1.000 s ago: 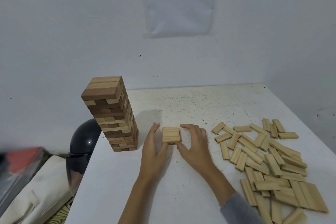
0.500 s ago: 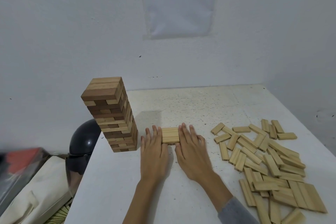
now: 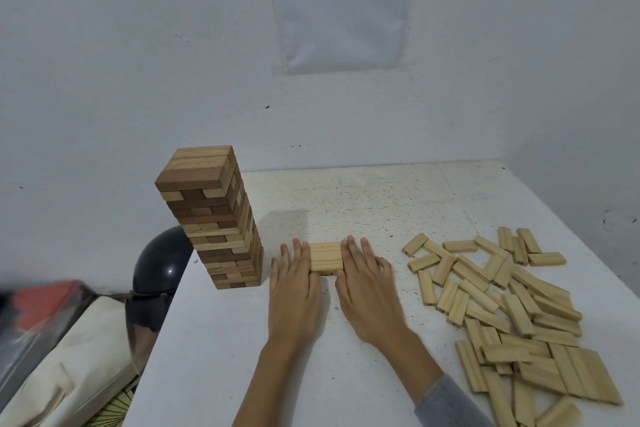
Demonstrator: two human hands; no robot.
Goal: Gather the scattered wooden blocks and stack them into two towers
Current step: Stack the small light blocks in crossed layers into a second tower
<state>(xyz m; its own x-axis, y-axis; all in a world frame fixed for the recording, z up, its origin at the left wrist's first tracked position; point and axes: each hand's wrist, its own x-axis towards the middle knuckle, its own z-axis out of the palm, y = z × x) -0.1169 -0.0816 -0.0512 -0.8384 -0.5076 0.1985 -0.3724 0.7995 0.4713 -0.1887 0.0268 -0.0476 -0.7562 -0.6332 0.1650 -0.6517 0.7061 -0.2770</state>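
A tall tower of wooden blocks [image 3: 216, 218] stands at the table's left edge. To its right sits a low stack of light blocks [image 3: 325, 255], only a couple of layers high. My left hand [image 3: 294, 291] lies flat with straight fingers against the stack's left side. My right hand [image 3: 367, 284] presses its right side the same way. Many loose light blocks [image 3: 502, 305] lie scattered on the right part of the table.
The white speckled table [image 3: 363, 198] meets a white wall at the back and right. A dark round helmet [image 3: 162, 263] and a cream bag [image 3: 69, 364] sit beyond the table's left edge. A printed sheet [image 3: 343, 3] hangs on the wall.
A second ago my fingers curled round the small stack's corners. Both hands have since flattened and now press its two sides with straight fingers. The stack has stayed in place.
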